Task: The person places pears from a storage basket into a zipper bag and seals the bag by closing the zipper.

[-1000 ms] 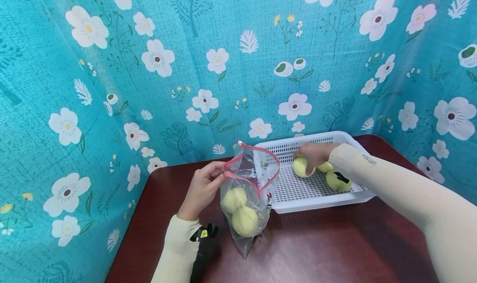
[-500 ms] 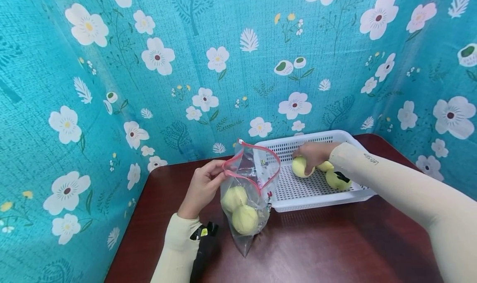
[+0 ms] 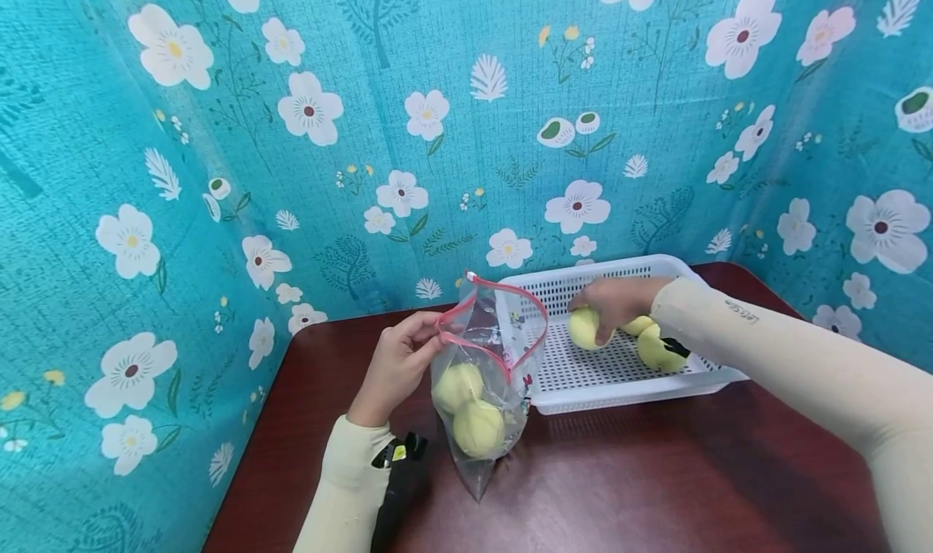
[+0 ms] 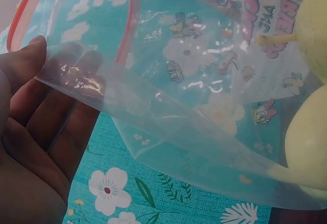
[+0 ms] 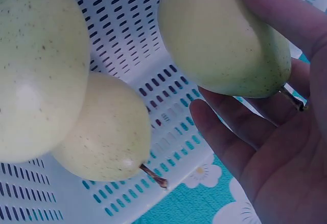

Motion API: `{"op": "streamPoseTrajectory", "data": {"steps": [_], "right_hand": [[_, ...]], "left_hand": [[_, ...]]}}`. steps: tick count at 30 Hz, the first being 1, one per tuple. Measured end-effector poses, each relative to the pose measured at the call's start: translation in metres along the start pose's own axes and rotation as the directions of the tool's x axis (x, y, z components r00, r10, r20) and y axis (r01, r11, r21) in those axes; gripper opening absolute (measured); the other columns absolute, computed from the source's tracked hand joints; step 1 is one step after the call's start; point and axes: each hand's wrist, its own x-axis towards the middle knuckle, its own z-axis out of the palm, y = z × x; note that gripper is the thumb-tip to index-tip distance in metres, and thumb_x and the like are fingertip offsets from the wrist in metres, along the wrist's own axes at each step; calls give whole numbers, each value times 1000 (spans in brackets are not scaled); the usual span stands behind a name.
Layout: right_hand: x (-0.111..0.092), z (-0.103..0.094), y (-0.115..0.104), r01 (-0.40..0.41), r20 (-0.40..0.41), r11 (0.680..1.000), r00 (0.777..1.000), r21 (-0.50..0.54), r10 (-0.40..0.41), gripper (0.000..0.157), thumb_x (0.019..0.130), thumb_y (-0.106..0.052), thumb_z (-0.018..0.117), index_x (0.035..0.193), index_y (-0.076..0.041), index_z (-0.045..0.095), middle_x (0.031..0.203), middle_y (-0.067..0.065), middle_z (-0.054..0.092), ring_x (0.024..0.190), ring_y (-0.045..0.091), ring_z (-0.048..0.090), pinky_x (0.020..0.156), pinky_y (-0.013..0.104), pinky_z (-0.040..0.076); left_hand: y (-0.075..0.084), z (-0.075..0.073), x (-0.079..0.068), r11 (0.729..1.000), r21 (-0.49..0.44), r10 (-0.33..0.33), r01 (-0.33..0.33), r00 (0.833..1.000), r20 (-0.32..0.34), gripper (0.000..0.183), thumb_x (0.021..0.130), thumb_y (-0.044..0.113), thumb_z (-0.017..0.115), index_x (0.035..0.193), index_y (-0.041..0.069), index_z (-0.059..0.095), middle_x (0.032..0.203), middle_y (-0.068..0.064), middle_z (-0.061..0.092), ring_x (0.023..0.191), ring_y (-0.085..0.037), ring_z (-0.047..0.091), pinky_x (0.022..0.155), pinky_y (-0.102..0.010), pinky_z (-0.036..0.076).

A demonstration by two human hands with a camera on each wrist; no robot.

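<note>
Two arms in cream sleeves (image 3: 787, 342) reach over the dark red table (image 3: 619, 480) from its near edge. The left hand (image 3: 389, 371) is raised near the table's left edge, wrist bent so that the fingers point rightward; thumb and fingertips pinch the red-edged rim of a clear zip bag (image 3: 503, 391), the other fingers loosely bent behind the plastic. The bag's mouth gapes, and at least two yellow-green pears (image 3: 479, 429) lie one against the other in its lower part, a bottom corner pointing toward the table's near edge.

The right arm is stretched long, its forearm crossing the right edge of a white slotted basket (image 3: 619, 393) by the table's far edge. From above, the right hand (image 3: 619, 300) bends down over one pear (image 3: 583, 330) inside, toward the basket's left half: thumb on the near side, fingers part-curled round the other, one fingertip standing off the skin. Two loose pears (image 3: 659, 352) lie nearer the basket's right edge, under the wrist.
</note>
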Motion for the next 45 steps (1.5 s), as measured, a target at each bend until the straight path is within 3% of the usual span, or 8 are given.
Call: {"op": "streamPoseTrajectory", "data": {"steps": [11,19,27,39,45], "right_hand": [[-12,-14,-14,87,9,995,996,-52,-87,69,67,-20,89,129,-5,61,111,1,64,98,20,57,83,42,49],[-16,-32,-20,153,-53,980,986,-123,-161,67,65,-21,90,124,-4,63,106,4,64,94,21,58,82,42,49],[-23,-43,-22,161,-41,975,985,-155,-169,68,64,-22,89,124,-5,63,111,7,65,100,26,60,84,45,50],[-29,-60,-32,154,-38,975,986,-162,-162,71,64,-20,90,128,-5,62,113,6,66,96,22,61,80,41,51],[-30,-71,-39,147,-6,972,989,-183,-151,72,65,-20,89,130,-6,60,110,7,66,96,22,60,79,41,51]], "left_hand": [[1,1,-1,1000,-1,3,-3,1000,0,25,87,-5,68,111,-8,63,102,-18,71,94,-24,70,74,-29,56],[0,0,0,1000,-1,10,-10,1000,-7,24,87,-4,68,111,-4,65,103,-17,71,91,-21,70,77,-30,56],[1,1,0,1000,2,2,-2,1000,1,23,88,-3,68,111,-3,65,103,-17,71,89,-20,70,77,-31,56],[1,1,0,1000,1,-11,11,1000,16,24,87,-4,68,111,-6,64,103,-17,71,91,-20,70,81,-32,55],[-24,3,-2,999,8,-34,34,999,-4,26,87,0,70,113,0,66,104,-11,72,90,-18,70,80,-32,55]]}}
